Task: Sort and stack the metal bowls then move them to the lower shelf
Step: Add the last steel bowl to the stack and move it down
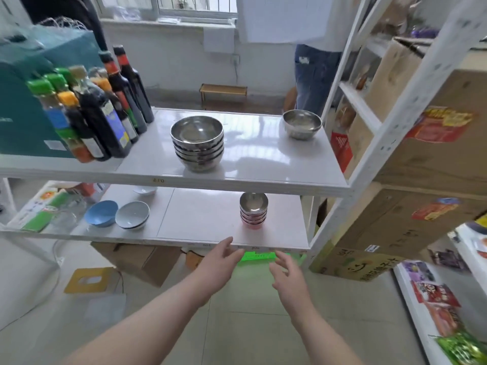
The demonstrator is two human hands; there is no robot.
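A stack of several large metal bowls (197, 143) stands in the middle of the upper shelf (263, 164). One single metal bowl (302, 124) sits at that shelf's far right corner. On the lower shelf (200, 219), a stack of smaller metal bowls (253, 210) stands toward the right. My left hand (220, 259) and my right hand (287, 272) hover just in front of the lower shelf's front edge, below the small stack. Both hands are empty with fingers spread, apart from every bowl.
Sauce bottles (100, 109) and a green box (29, 96) fill the upper shelf's left. A blue bowl (101, 213) and a grey bowl (132, 214) sit lower left. Cardboard boxes (427, 143) stand right. Another person (313, 67) stands behind the rack.
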